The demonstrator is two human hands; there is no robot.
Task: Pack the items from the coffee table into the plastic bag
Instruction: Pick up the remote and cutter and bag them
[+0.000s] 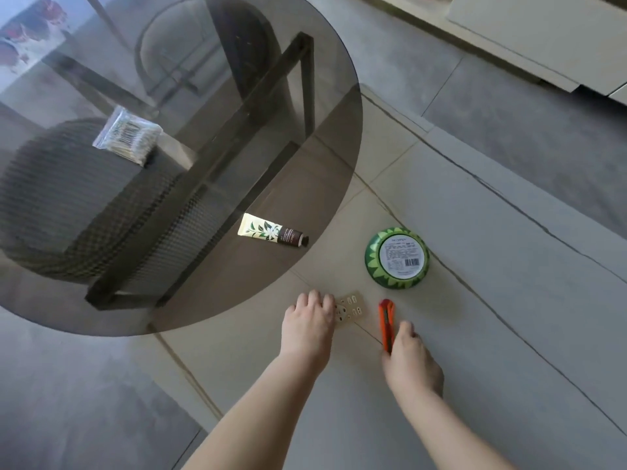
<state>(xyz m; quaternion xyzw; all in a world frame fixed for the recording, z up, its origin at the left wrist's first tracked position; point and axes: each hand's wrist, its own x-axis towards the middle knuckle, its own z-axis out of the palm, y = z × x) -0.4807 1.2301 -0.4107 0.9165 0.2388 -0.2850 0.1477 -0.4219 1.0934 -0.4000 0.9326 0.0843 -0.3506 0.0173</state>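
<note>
While the left hand (310, 320) is curling its fingers onto a pill card (349, 309), the right hand (409, 359) is pinching an orange cutter (386, 322). Both are lying on the floor (475, 334) beside a green tin (397, 257).

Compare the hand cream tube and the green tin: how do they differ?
The hand cream tube is long and flat, cream with a dark cap end; the green tin is round with a white label. The tube lies on the smoked glass top; the tin sits beyond its edge. Neither is touched by a hand.
</note>
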